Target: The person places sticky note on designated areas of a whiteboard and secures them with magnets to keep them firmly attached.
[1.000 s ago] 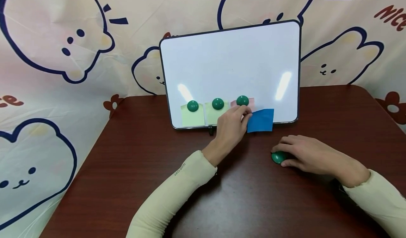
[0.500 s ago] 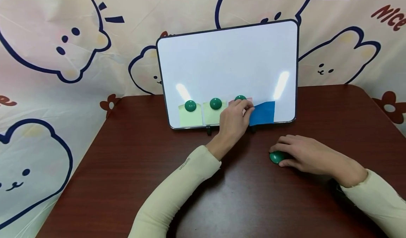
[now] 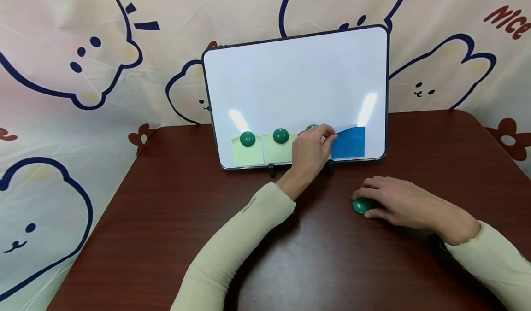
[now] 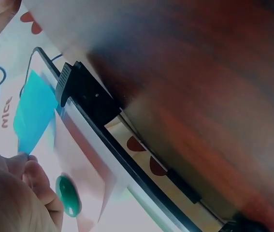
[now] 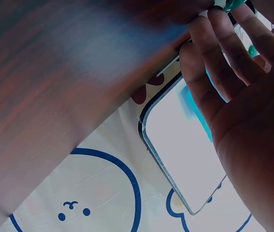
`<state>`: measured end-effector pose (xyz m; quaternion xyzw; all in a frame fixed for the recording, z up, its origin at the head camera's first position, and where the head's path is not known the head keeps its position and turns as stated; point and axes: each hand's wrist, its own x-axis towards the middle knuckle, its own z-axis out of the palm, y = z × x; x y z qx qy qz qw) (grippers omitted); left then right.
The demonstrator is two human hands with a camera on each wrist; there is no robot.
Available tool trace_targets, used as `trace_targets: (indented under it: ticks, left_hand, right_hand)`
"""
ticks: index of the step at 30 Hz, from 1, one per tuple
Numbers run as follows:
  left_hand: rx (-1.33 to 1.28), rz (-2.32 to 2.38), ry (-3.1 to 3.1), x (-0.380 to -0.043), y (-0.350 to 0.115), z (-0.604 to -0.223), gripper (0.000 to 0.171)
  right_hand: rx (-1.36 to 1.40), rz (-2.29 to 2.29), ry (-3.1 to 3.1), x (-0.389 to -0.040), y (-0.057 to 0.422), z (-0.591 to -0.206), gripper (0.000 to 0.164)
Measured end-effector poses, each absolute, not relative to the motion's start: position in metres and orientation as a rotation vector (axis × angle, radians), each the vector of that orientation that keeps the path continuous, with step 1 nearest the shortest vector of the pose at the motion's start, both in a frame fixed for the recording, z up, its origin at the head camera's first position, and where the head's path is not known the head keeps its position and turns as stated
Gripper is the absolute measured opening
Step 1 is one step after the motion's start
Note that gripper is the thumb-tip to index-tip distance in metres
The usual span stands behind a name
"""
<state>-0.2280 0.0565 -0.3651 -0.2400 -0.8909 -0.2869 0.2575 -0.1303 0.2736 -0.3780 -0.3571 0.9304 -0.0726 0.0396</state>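
Observation:
My left hand (image 3: 310, 150) pinches the left edge of a blue paper note (image 3: 349, 143) between thumb and fingers, holding it at the lower right of the whiteboard (image 3: 298, 80). In the left wrist view the blue note (image 4: 34, 112) extends from the fingertips, close to a pink note (image 4: 81, 162) under a green magnet (image 4: 68, 195). On the table, my right hand (image 3: 400, 202) grips a round green magnet (image 3: 362, 205) with thumb and fingers. Two pale green notes, the left one (image 3: 248, 154) and the right one (image 3: 279, 150), hang under green magnets along the board's bottom.
The whiteboard leans back on a stand with black clips (image 3: 271, 170) at its lower edge. It stands at the rear of a dark wooden table (image 3: 174, 209). Behind hangs a cartoon-printed cloth (image 3: 174, 7).
My left hand has moved the blue note up and to the right, from hanging over the board's bottom edge to lying within the board's outline. The right hand stays on its magnet.

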Motion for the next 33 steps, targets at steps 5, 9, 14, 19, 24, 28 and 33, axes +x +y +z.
trace_targets:
  ticks: [5,9,14,19,24,28,33]
  left_hand:
    - [-0.624,-0.715,-2.464,-0.231,0.061,-0.365,0.016]
    - [-0.586,-0.687,-2.499,-0.232,0.064,-0.365,0.017]
    - [-0.544,-0.639,-2.522,-0.235,0.066,-0.365,0.017]
    - [-0.518,-0.589,-2.543,-0.237,0.069,-0.364,0.018]
    - [-0.501,-0.569,-2.531,-0.237,0.071,-0.364,0.018]
    - [-0.501,-0.553,-2.514,-0.239,0.072,-0.366,0.018]
    - [-0.519,-0.555,-2.490,-0.240,0.072,-0.367,0.016]
  right_hand:
    - [-1.074,-0.225,2.839,-0.130,0.273,-0.377,0.038]
    - [-1.074,-0.229,2.830,-0.130,0.272,-0.377,0.039]
    - [-1.076,-0.230,2.832,-0.130,0.272,-0.377,0.038]
    - [-1.079,-0.232,2.836,-0.130,0.272,-0.375,0.038]
    - [-1.084,-0.231,2.836,-0.131,0.272,-0.375,0.038]
    - [-1.085,-0.237,2.836,-0.131,0.272,-0.375,0.038]
    - [-1.064,-0.241,2.831,-0.131,0.271,-0.375,0.039]
